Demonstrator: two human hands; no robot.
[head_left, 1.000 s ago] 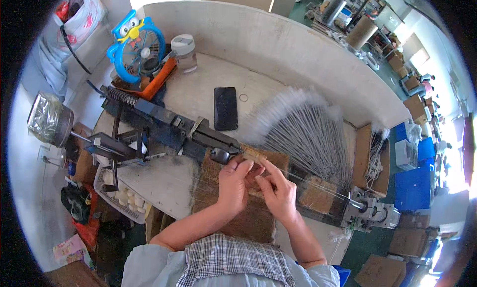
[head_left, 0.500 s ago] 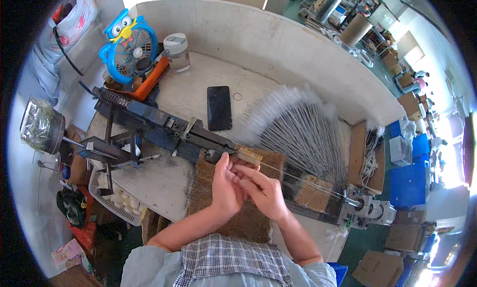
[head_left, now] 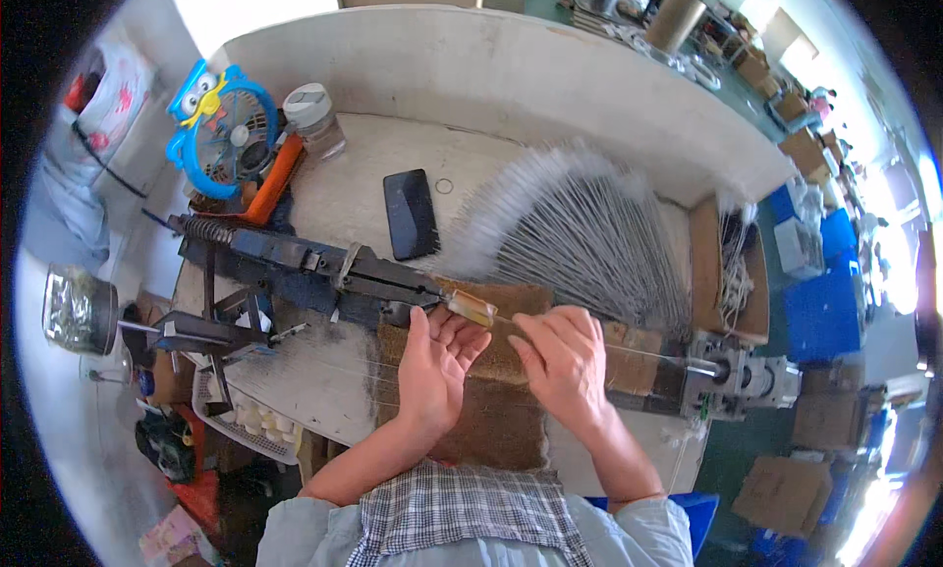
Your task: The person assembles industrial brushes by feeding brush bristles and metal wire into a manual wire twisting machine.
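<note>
A long dark metal machine lies across the white bench, ending in a tan nozzle. A thin wire runs from the nozzle to a grey motor unit at the right. My left hand rests flat on a brown burlap mat, fingertips just below the nozzle. My right hand is curled over the wire, a little to the right of the nozzle; whether it pinches the wire is hidden. A fan-shaped heap of finished wire brushes with white bristle tips lies behind the hands.
A black phone and a small ring lie on the bench. A blue desk fan and a lidded jar stand at the back left. A cardboard box sits at the right, a white basket at the lower left.
The view has shifted slightly. My hands have drawn a little apart along the wire, the right one moving right; the left now lies flatter under the nozzle.
</note>
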